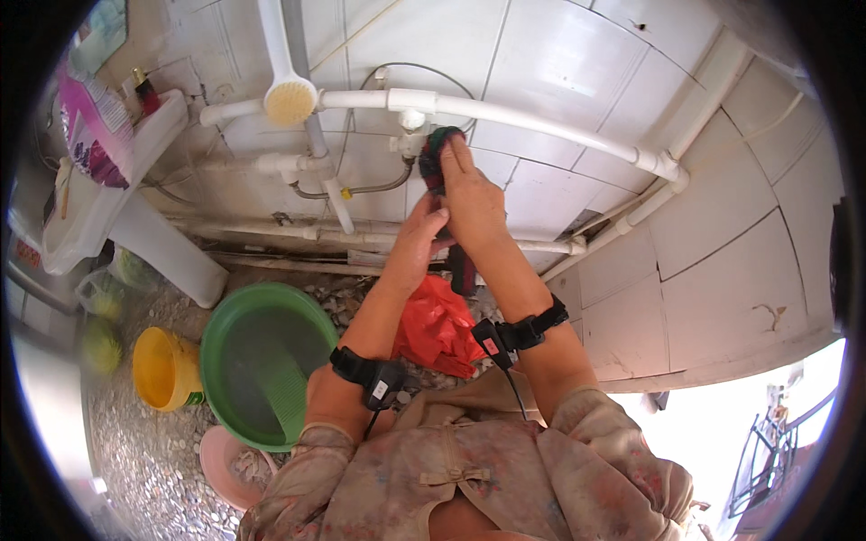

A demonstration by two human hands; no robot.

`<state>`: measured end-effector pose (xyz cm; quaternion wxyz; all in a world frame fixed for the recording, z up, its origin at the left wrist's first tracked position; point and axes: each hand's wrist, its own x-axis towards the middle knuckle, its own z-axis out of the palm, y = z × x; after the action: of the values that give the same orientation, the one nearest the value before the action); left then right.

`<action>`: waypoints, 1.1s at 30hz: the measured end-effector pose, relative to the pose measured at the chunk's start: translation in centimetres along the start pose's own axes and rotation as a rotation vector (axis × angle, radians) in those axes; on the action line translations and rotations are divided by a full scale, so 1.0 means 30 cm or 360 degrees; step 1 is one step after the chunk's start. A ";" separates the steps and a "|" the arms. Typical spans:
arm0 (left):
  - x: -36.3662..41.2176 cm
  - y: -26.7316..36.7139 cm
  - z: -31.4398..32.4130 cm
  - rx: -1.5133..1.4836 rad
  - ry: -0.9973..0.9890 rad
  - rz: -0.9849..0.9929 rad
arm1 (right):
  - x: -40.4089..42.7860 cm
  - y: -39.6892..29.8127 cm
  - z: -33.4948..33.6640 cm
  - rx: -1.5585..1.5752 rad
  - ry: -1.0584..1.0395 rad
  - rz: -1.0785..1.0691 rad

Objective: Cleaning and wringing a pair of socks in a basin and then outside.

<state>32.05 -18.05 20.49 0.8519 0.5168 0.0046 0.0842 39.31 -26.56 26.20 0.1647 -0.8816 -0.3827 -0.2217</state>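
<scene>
Both hands are raised at the tiled wall, around a dark cloth [433, 159] with green and red patches. My right hand [473, 196] lies over it, two fingers stretched along its upper part near the white valve [411, 138]. Below and to the left, my left hand [423, 233] is curled with its thumb up, close to the cloth; whether it grips the cloth is partly hidden. A dark length with a red edge [463, 270] hangs below the hands; it looks like part of the same cloth. A red plastic bag [436, 328] lies beneath on the pebbled floor.
White pipes [541, 128] run along the wall, with a long-handled brush [291, 101] hanging before them. Lower left stand a green basin [270, 291] of water holding a ribbed washboard [291, 399], a yellow bucket [159, 368] and a pink basin [220, 466]. A white washbasin [74, 237] juts out at left.
</scene>
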 end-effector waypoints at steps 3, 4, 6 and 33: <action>0.003 -0.029 0.003 0.0022 0.0049 0.0054 | 0.024 0.002 -0.011 -0.0053 -0.0028 0.0051; 0.000 -0.023 -0.006 0.0000 0.0005 0.0085 | 0.048 -0.010 -0.026 0.0001 0.0030 -0.0003; 0.004 -0.026 -0.021 0.0006 0.0031 0.0063 | 0.108 0.013 -0.017 -0.0049 -0.0026 -0.0019; -0.036 0.008 -0.122 -0.0079 0.0468 -0.0016 | 0.059 -0.015 0.001 0.0440 0.0190 -0.0025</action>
<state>30.61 -14.89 18.92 0.8551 0.4775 0.1298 0.1549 40.05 -25.19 27.15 0.3052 -0.8328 -0.4060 -0.2201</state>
